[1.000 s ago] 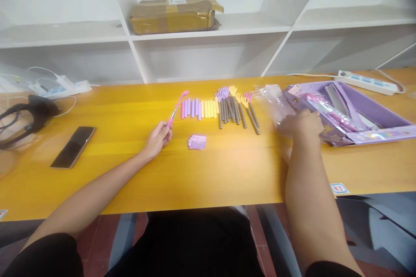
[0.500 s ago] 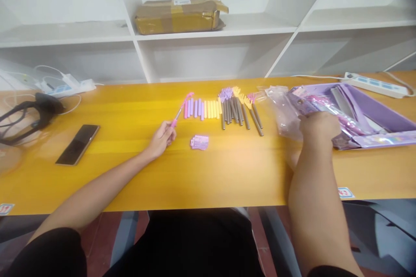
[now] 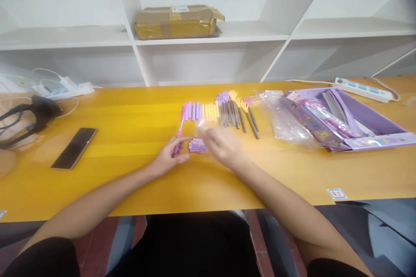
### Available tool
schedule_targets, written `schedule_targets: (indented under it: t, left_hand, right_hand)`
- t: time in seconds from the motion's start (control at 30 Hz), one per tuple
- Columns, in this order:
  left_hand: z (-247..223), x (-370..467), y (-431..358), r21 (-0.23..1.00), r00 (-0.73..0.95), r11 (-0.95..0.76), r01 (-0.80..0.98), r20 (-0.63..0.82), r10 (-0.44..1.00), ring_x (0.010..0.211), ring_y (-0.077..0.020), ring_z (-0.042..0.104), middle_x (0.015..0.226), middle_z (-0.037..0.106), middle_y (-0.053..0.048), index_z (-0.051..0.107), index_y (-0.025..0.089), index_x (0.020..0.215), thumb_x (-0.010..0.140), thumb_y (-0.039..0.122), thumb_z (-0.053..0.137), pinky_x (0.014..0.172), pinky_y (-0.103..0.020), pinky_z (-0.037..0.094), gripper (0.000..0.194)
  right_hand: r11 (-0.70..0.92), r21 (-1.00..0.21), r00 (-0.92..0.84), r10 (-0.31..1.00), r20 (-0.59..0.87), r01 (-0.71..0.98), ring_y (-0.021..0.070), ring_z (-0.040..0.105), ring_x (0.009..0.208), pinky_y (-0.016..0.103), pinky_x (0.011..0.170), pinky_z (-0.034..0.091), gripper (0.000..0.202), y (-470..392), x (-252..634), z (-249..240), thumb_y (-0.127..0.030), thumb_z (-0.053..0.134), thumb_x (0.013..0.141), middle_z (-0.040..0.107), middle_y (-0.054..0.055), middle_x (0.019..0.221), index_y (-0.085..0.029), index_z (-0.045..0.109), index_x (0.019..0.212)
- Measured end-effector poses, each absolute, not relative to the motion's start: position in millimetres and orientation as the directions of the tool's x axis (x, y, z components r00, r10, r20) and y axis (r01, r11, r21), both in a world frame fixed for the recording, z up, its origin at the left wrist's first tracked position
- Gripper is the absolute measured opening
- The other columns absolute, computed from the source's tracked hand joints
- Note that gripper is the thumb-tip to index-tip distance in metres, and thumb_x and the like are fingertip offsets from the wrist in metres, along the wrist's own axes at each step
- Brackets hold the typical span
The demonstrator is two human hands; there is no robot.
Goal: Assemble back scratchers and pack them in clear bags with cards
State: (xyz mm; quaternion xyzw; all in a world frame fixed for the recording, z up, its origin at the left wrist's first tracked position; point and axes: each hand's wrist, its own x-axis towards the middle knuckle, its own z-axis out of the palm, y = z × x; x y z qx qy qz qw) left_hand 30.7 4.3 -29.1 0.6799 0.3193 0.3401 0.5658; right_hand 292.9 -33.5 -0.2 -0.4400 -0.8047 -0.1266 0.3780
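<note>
My left hand point(image 3: 171, 154) is closed round the pink handle of a back scratcher point(image 3: 180, 130), its thin metal rod and pink head pointing away from me. My right hand point(image 3: 224, 145), smeared by motion, pinches what looks like a clear plastic bag point(image 3: 199, 126); its outline is faint. Between the hands lies a small stack of purple printed cards point(image 3: 196, 146). Beyond it, purple sleeves point(image 3: 194, 111) and yellow sleeves point(image 3: 210, 112) stand in a row. Several more back scratchers point(image 3: 242, 114) with purple, yellow and pink claw heads lie to their right.
Clear plastic bags point(image 3: 286, 121) lie beside a purple box point(image 3: 380, 114) holding packaged items on the right. A phone point(image 3: 74, 148), a black strapped device point(image 3: 32, 117) and power strips point(image 3: 364, 89) rest on the table. A taped carton point(image 3: 175, 24) sits on the shelf.
My right hand has moved left from the box and bags to beside my left hand. My left hand has shifted slightly right and nearer me, with the back scratcher now more upright in view.
</note>
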Motion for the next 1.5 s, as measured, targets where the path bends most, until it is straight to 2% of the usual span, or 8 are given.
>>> schedule_targets:
  t: [0.1,0.27,0.5,0.67,0.9,1.17,1.3,1.5]
  left_hand:
    - [-32,34,-12,0.992,0.624,-0.123,0.019,0.084,0.777,0.098,-0.0211,0.061,0.108,0.062,-0.006,0.071,0.024,0.132,0.084,0.049,0.089,0.088,-0.033,0.055,0.057]
    - [-41,34,-18,0.997,0.659,0.073,-0.018,-0.043,0.751,0.061,-0.0112,0.04,0.074,0.047,0.003,0.072,0.021,0.116,0.098,0.063,0.071,0.057,-0.025,0.038,0.046]
    - [-21,25,-10,0.958,0.587,-0.267,0.102,0.159,0.794,0.072,-0.0198,0.053,0.072,0.053,-0.003,0.079,0.025,0.093,0.107,0.057,0.056,0.075,-0.032,0.051,0.042]
    - [-13,26,-12,0.895,0.696,-0.427,0.128,0.226,0.681,0.096,-0.0252,0.064,0.08,0.065,-0.006,0.079,0.024,0.089,0.108,0.046,0.054,0.1,-0.039,0.05,0.039]
    - [-12,29,-15,0.907,0.813,-0.388,0.164,0.098,0.574,0.084,-0.019,0.064,0.1,0.07,-0.008,0.081,0.022,0.09,0.104,0.043,0.063,0.082,-0.031,0.053,0.031]
    - [-21,20,9,0.986,0.336,-0.162,-0.033,0.164,0.927,0.082,-0.0187,0.067,0.087,0.071,-0.005,0.073,0.018,0.086,0.094,0.061,0.077,0.082,-0.032,0.057,0.045]
    - [-27,18,21,0.973,0.198,-0.114,-0.202,0.155,0.968,0.072,-0.0158,0.068,0.082,0.071,-0.002,0.068,0.018,0.089,0.087,0.058,0.086,0.073,-0.031,0.059,0.044]
    - [-26,18,15,0.964,0.274,-0.069,-0.256,0.141,0.951,0.073,-0.0165,0.073,0.083,0.074,-0.001,0.065,0.019,0.094,0.092,0.055,0.083,0.075,-0.034,0.066,0.04]
  right_hand:
    - [0.722,0.015,-0.561,0.524,0.64,0.692,0.0223,0.064,0.083,0.037,0.07,0.053,0.03,-50,257,-9,-0.018,0.053,0.109,0.07,0.009,0.096,-0.023,0.071,0.133]
    - [0.821,0.039,-0.66,0.428,0.617,0.569,0.0219,0.071,0.092,0.038,0.08,0.061,0.039,-47,258,-17,-0.021,0.052,0.108,0.076,0.009,0.115,-0.021,0.06,0.147]
    - [0.602,-0.612,-0.171,0.77,0.615,0.513,0.0171,0.061,0.073,0.032,0.067,0.054,0.016,-36,282,-13,-0.033,0.055,0.108,0.066,0.005,0.087,-0.022,0.066,0.103]
    - [0.19,-0.98,-0.282,0.945,0.167,0.054,0.0111,0.054,0.058,0.026,0.048,0.044,0.052,-35,280,-11,-0.062,0.065,0.103,0.065,0.0,0.09,-0.024,0.06,0.138]
    - [0.09,-0.996,-0.367,0.926,0.087,-0.009,0.0106,0.046,0.052,0.025,0.05,0.039,0.046,-39,268,-15,-0.065,0.066,0.102,0.053,-0.005,0.063,-0.019,0.072,0.104]
    - [0.404,-0.908,0.245,0.896,0.369,-0.112,0.0128,0.052,0.065,0.027,0.055,0.046,0.055,-20,315,8,-0.071,0.064,0.1,0.051,0.001,0.08,-0.023,0.049,0.077]
    - [0.238,-0.97,0.042,0.971,0.236,-0.042,0.0067,0.029,0.044,0.024,0.037,0.024,0.043,-25,323,9,-0.066,0.06,0.104,0.048,-0.004,0.071,-0.023,0.062,0.097]
    - [0.014,-0.979,-0.112,0.994,-0.009,0.201,0.0072,0.053,0.06,0.022,0.042,0.036,0.057,-43,287,9,-0.057,0.081,0.09,0.07,0.008,0.118,-0.021,0.063,0.131]
